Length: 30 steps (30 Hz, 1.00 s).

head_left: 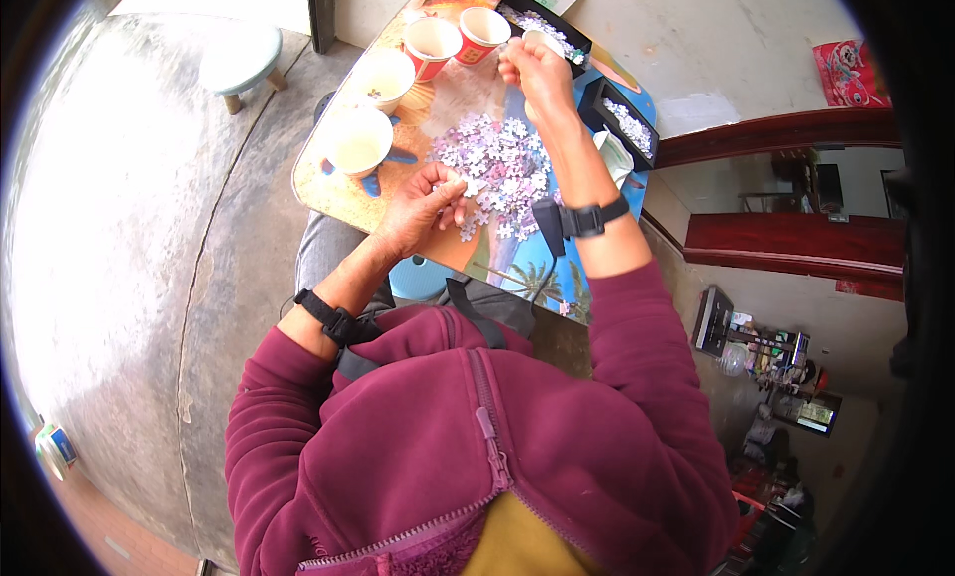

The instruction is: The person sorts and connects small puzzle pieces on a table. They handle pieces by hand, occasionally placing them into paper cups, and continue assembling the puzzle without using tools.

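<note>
Just beside the curled left hand [422, 206], its grip unclear, lies the puzzle-piece pile [504, 168]

A maroon jacket [408, 417] covers the trunk and arms, its sleeves [647, 352] ending on the forearms. A toothed zip [482, 385] with a long pull [485, 423] runs down the front. Maroon plush lining [433, 550] shows beside a mustard-yellow shirt [530, 541]. Each forearm wears a black buckled strap; the right strap [609, 216] carries a black block [548, 219] with a dark cable [547, 282]. The trousers [324, 250] are grey.
</note>
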Motion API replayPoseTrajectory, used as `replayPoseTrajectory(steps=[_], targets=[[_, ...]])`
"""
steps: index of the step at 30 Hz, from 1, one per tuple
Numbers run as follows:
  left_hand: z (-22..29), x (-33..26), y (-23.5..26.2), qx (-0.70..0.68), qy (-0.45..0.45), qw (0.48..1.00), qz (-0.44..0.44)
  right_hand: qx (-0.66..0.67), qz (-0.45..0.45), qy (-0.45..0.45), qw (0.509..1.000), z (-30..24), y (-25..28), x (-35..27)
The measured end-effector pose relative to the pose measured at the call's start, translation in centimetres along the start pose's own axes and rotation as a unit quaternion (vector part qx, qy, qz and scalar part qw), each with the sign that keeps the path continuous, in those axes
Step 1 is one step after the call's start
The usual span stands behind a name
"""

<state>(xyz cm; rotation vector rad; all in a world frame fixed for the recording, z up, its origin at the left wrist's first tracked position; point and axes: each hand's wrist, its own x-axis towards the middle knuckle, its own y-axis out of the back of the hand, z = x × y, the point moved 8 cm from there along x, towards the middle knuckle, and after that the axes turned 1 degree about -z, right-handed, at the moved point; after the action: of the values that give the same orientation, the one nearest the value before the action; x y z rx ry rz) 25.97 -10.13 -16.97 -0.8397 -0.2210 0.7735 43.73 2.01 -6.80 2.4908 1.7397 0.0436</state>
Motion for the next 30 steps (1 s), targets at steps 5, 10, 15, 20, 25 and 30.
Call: replayPoseTrajectory(steps=[5,10,15,20,25,30], targets=[[-0.2,0.2,0.3,0.001,0.013,1.000,0.005,-0.014,-0.118,-0.015,0.993,1.9,-0.3,-7.6],[-0.4,0.2,0.2,0.027,0.011,0.999,0.038,-0.044,-0.150,-0.038,0.987,3.5,0.4,-13.7],[-0.2,0.2,-0.1,0.081,0.019,0.996,0.036,-0.033,-0.153,-0.030,0.987,4.9,-0.6,-16.2],[0.0,0.2,-0.5,0.051,0.013,0.999,0.007,0.027,-0.131,-0.060,0.989,5.7,-0.7,-16.3],[-0.2,0.3,-0.3,0.040,0.015,0.999,0.016,0.062,-0.110,-0.087,0.988,6.0,-0.5,-16.5],[-0.3,0.3,0.0,0.031,0.023,0.999,0.030,0.077,-0.105,-0.087,0.988,6.0,-0.4,-16.6]])
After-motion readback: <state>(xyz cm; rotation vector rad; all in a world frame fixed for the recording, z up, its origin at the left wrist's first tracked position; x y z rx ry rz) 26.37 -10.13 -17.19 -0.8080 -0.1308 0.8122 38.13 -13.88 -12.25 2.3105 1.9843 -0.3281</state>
